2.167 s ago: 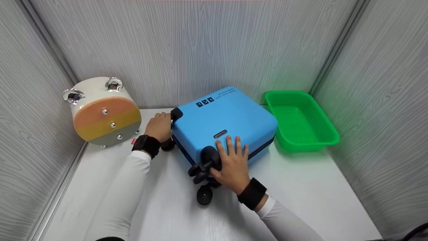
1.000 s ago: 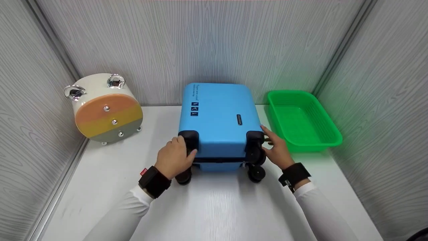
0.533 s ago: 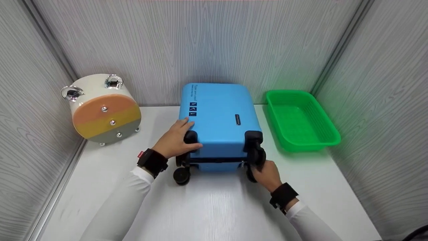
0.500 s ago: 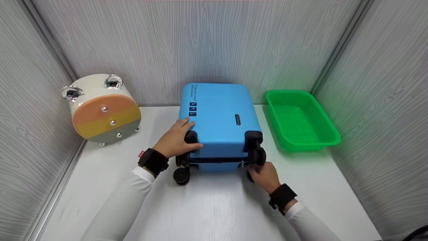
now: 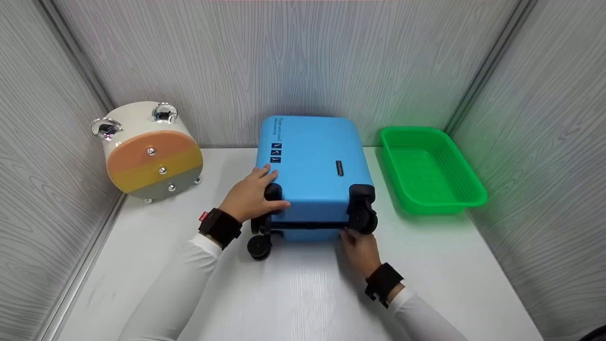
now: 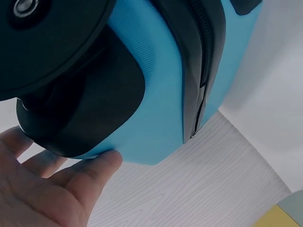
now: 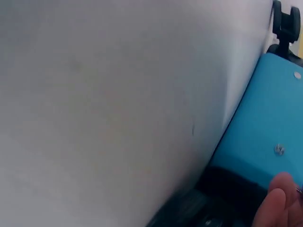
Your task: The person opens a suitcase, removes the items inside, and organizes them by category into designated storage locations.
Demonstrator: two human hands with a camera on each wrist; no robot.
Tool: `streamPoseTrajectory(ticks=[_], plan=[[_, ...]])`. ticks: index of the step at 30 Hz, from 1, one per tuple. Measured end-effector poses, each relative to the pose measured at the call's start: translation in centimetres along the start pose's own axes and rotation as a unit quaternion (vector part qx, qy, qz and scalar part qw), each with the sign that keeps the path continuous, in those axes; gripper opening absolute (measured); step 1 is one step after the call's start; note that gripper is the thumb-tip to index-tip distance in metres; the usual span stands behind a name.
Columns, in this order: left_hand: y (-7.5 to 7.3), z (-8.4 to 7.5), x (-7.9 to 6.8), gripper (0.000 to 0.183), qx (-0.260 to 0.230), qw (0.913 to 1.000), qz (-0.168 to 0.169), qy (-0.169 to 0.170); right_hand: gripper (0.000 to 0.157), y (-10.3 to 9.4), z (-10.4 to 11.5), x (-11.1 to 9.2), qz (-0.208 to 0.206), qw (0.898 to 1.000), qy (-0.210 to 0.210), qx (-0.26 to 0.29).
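Suitcase: the blue suitcase [image 5: 312,175] lies flat on the white table [image 5: 293,293], its wheel end toward the person; it is the landmark for every place below.

Left hand: the left hand [image 5: 248,196] is spread over the suitcase's near left corner, fingers lying on the top and thumb along the end face; it presses there rather than closing round anything.

Right hand: the right hand [image 5: 362,251] is at the suitcase's near right corner, thumb and fingertip brought together below the near right wheel [image 5: 364,220]. A glint of metal between them looks like the zip pull [image 7: 299,190], though most of it is out of sight.

Zip: the zip line [image 5: 307,226] runs across the suitcase's wheel end and looks closed there.

Step in hand: probably getting hold of the pull while the left hand steadies the case.

Next move: it calls for a firm pinch and a draw along the seam, with the corner kept pressed down and the wheels avoided.

Drawer box: the striped drawer box [image 5: 154,163] stands left of the suitcase, well apart.

Basket: the green basket [image 5: 433,208] sits just right of the suitcase.
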State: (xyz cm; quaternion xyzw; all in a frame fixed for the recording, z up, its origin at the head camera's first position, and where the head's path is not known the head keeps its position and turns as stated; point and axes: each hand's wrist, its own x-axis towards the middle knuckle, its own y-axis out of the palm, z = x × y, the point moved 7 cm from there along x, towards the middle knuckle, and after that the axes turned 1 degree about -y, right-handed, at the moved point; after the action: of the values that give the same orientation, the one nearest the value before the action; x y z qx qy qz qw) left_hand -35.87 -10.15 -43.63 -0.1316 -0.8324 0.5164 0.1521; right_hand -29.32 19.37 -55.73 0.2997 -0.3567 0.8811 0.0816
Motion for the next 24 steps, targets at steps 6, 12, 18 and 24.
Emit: streamPoseTrajectory(ticks=[6, 12, 18, 24], plan=[[0.2, 0.0, 0.0, 0.103, 0.011, 0.9999, -0.008, 0.007, 0.032, 0.6, 2.3, -0.3, 0.024, 0.997, -0.021, -0.064], [0.2, 0.0, -0.1, 0.103, 0.017, 0.9996, -0.018, 0.013, 0.043, 3.5, 5.4, 0.4, 0.103, 0.993, -0.037, -0.051], [0.0, 0.0, -0.2, 0.102, 0.013, 0.9994, -0.029, 0.017, 0.029, 7.2, 9.0, 0.9, 0.17, 0.981, -0.068, -0.056], [0.1, 0.0, -0.1, 0.101, 0.018, 0.9993, -0.029, 0.015, 0.019, 9.7, 11.3, 1.3, 0.222, 0.968, -0.09, -0.07]])
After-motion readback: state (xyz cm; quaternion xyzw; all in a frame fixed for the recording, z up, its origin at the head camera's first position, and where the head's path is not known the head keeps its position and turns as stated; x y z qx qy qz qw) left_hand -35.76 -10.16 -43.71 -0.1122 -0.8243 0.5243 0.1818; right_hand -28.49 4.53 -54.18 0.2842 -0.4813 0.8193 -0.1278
